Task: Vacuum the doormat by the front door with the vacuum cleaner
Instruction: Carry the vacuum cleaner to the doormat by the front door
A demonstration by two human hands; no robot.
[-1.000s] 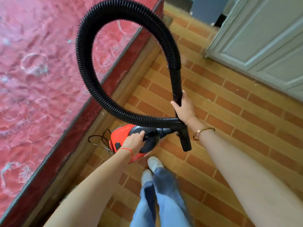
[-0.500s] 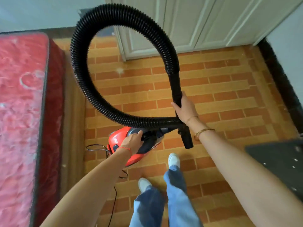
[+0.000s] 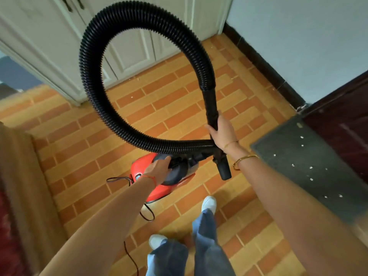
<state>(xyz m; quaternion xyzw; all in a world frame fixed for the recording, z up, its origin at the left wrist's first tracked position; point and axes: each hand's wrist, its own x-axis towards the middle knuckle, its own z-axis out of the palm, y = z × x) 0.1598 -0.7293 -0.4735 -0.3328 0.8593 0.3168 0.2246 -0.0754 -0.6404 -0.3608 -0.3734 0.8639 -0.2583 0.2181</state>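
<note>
A small red and black vacuum cleaner [image 3: 143, 166] hangs above the floor, carried by its black top handle in my left hand [image 3: 159, 168]. Its black ribbed hose [image 3: 93, 80] loops up in a big arc and comes down into a rigid black wand [image 3: 212, 108]. My right hand [image 3: 222, 132] is closed around that wand, whose nozzle end [image 3: 225, 172] points down. A dark grey doormat [image 3: 310, 166] speckled with white crumbs lies on the floor at the right, in front of a dark brown door [image 3: 342, 124]. The nozzle is left of the mat, apart from it.
Orange brick-pattern tiles [image 3: 79, 146] cover the floor. White panelled doors [image 3: 129, 46] stand at the back, a pale wall with black skirting [image 3: 264, 64] at the right. A brown bed base [image 3: 18, 176] lines the left edge. The power cord [image 3: 147, 216] trails down behind. My feet [image 3: 208, 204] are below.
The view has swung to the right: the red mattress has slid out on the left and the doormat and dark door have come further into view. Both hands keep their hold.
</note>
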